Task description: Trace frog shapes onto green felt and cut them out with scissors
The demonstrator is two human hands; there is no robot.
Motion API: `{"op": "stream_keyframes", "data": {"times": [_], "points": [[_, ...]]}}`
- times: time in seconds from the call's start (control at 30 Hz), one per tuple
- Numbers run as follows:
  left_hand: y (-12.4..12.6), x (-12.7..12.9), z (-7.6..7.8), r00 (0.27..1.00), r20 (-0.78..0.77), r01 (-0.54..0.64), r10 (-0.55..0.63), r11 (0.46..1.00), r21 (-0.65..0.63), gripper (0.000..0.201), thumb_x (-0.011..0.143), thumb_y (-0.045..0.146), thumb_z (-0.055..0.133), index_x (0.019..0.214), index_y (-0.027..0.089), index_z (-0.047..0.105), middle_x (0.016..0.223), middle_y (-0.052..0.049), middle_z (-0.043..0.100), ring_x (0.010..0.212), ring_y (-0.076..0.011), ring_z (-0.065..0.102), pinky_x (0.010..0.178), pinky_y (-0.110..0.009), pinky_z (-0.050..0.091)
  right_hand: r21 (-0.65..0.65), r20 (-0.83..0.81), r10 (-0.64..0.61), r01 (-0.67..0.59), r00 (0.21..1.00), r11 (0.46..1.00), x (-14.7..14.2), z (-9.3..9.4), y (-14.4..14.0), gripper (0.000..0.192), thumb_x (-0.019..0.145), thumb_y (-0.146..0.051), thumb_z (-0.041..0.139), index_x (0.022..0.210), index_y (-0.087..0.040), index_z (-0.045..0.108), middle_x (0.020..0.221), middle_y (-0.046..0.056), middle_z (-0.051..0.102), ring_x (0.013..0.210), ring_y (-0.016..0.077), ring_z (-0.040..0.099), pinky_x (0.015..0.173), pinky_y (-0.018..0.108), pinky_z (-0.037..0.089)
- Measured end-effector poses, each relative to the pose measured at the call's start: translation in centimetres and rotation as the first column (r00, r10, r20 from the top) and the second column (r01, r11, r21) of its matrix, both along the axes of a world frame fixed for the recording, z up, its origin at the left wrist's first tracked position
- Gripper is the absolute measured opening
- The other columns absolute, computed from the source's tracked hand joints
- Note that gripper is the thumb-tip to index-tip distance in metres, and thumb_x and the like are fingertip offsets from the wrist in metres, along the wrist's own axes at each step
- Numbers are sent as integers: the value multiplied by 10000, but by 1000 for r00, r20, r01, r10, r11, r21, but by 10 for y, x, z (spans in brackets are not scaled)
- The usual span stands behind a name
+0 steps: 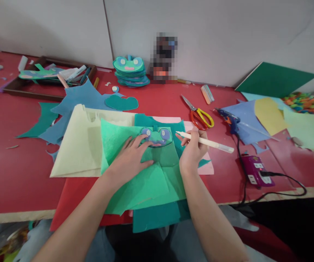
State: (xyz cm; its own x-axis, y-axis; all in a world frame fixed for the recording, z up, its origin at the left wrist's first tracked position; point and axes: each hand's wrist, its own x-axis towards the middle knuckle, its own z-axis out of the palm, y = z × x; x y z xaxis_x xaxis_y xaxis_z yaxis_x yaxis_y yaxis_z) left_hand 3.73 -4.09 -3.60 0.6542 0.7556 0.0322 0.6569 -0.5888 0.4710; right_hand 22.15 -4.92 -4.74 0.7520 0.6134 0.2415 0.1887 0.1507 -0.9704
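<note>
Two hands over stacked felt on red table: left hand flat, fingers spread, pinning frog-face template onto light green felt sheet. Right hand closed around white marker, tip just beside template's right edge. Scissors and glue gun lie well right.

scissors right of felt stack; glue gun further right.

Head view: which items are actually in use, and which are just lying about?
In use:
- left hand pressing the frog template flat
- green felt under the template
- right hand holding the white pen

Lying about:
- scissors
- glue gun
- stack of finished frogs
- wooden tray of markers
</note>
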Motion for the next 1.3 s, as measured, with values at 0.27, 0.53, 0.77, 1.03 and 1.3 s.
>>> {"op": "stream_keyframes", "data": {"times": [0.27, 0.53, 0.77, 1.03, 1.3], "points": [[-21, 29, 14, 982, -175, -46, 77, 984, 175, 420, 810, 181, 424, 1212, 72, 485, 1314, -182, 485, 1143, -325, 464, 905, -480, 412, -175, -113, 348, -363, 931, 915, -9, 0, 2, 313, 866, -477, 394, 877, -193, 523, 628, -5, 547, 599, 140, 574, 602, 274, 493], [-36, 56, 8, 934, -319, -132, 163, 984, 115, 580, 847, 221, 353, 1407, 113, 246, 1417, -243, 328, 809, -280, 622, 502, -348, 506, -186, -64, 363, -368, 930, 911, -7, -7, 3, 331, 866, -491, 397, 861, -192, 537, 628, -11, 545, 583, 131, 562, 595, 261, 479], [-38, 62, 4, 932, -335, -128, 142, 990, 64, 588, 884, 394, 312, 1383, 83, 314, 1459, -213, 265, 800, -284, 604, 537, -378, 496, -205, -87, 417, -426, 905, 881, -7, 5, 4, 324, 866, -475, 415, 834, -184, 555, 609, -1, 584, 592, 137, 589, 619, 277, 494], [-39, 58, 1, 946, -299, -109, 127, 991, 78, 582, 895, 396, 278, 1384, 81, 306, 1477, -191, 233, 789, -271, 591, 553, -386, 453, -406, 208, 751, -643, 627, 650, -11, 50, 14, 248, 844, -404, 516, 749, -180, 567, 588, -19, 581, 566, 118, 571, 557, 234, 430], [-39, 58, 0, 941, -318, -53, 117, 977, 205, 491, 880, 385, 331, 1145, 48, 571, 1083, -183, 633, 805, -255, 598, 810, -410, 411, -495, 379, 809, -640, 450, 587, -32, 23, 27, 332, 869, -427, 465, 640, -189, 493, 567, -19, 518, 522, 105, 471, 543, 233, 362]]}}
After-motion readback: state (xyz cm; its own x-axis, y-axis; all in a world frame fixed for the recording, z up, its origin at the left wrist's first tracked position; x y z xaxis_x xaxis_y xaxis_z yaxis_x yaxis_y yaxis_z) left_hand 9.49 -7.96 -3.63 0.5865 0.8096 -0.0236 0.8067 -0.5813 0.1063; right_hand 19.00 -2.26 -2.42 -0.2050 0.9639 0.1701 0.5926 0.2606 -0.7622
